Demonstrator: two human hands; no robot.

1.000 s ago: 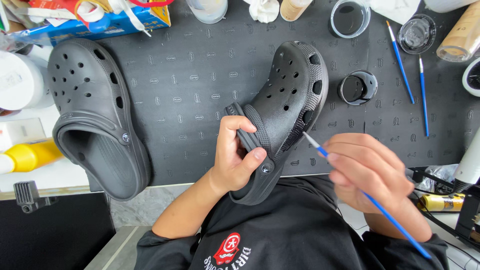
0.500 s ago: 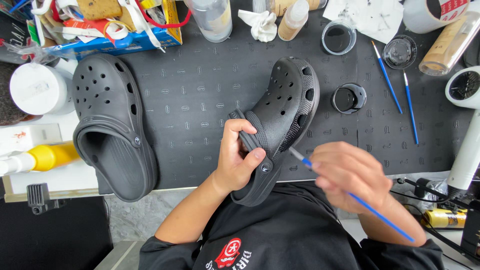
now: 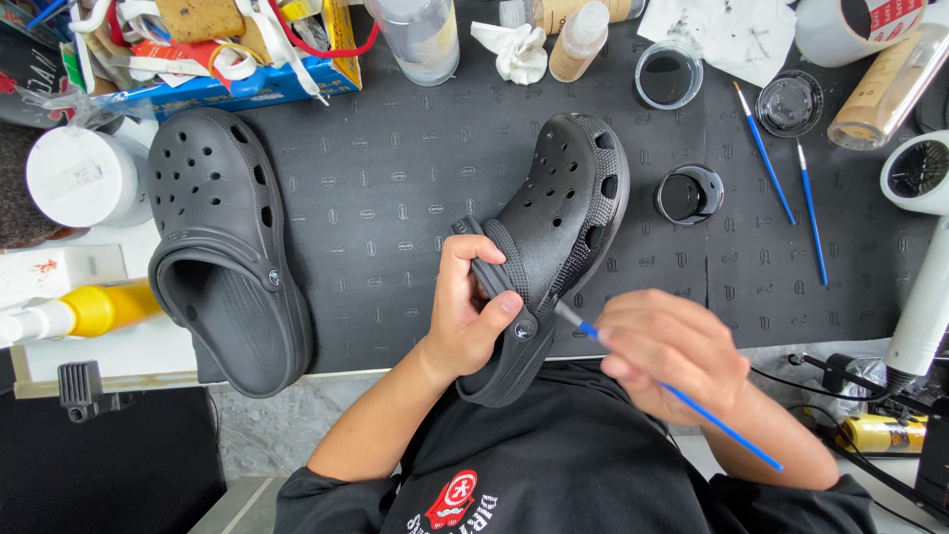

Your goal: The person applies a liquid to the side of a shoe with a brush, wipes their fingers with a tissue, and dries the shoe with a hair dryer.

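Observation:
My left hand [image 3: 467, 309] grips the heel strap of a black perforated clog [image 3: 554, 232], which tilts with its toe resting on the dark mat [image 3: 395, 198] and its heel over the table's front edge. In my right hand [image 3: 672, 361] is a thin blue-handled paintbrush [image 3: 722, 427], its tip touching the clog's side by the strap rivet. A second black clog [image 3: 222, 247] lies flat on the mat to the left, untouched.
A small open pot of black paint [image 3: 689, 193] stands right of the held clog. Two more blue brushes [image 3: 786, 188] lie further right. Bottles, a clear cup [image 3: 668, 72], tissue and a cluttered box line the back. A white hair dryer [image 3: 919, 257] lies at the right edge.
The view has shifted slightly. My right hand has moved a little left and up, keeping the brush tip at the clog's side. My left hand still holds the strap.

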